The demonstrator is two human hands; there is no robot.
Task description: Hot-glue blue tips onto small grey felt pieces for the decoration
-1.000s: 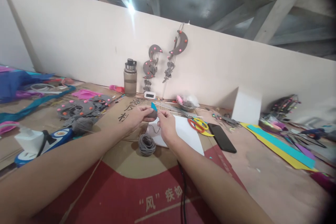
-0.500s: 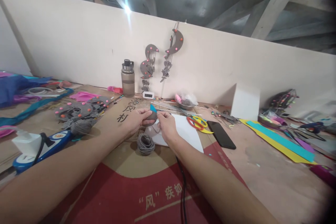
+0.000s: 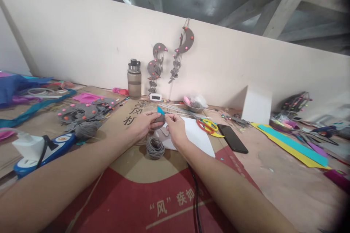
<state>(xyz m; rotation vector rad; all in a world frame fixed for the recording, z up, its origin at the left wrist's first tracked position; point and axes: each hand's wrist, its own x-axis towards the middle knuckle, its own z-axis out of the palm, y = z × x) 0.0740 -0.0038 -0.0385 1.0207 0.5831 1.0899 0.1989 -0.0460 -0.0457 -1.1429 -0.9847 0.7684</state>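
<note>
Teal piece (image 3: 160, 110), its lower part grey, is being held above the cardboard (image 3: 117, 204), between both hands. Its left side is being gripped by the left hand (image 3: 144, 124), fingers narrow around it. Its right edge is being pinched by the right hand (image 3: 176, 128), fingertips close together; whether the grey strand (image 3: 164, 131) is also being caught cannot be told. Hardly anything is being altered over the last second: both grips are being kept, the teal tip is being left bare, only the camera view is being shifted slightly. So the same handwork is probably being continued, without visible gain. Outward, a yarn ball (image 3: 155, 148) is sitting just below the hands, near white paper (image 3: 198, 136). Further right, scissors (image 3: 209, 128) and a phone (image 3: 233, 138) are lying close by. Behind, a bottle (image 3: 134, 84) is standing upright; moon-shaped hangings (image 3: 188, 42) are being displayed against the wall (image 3: 82, 47).
</note>
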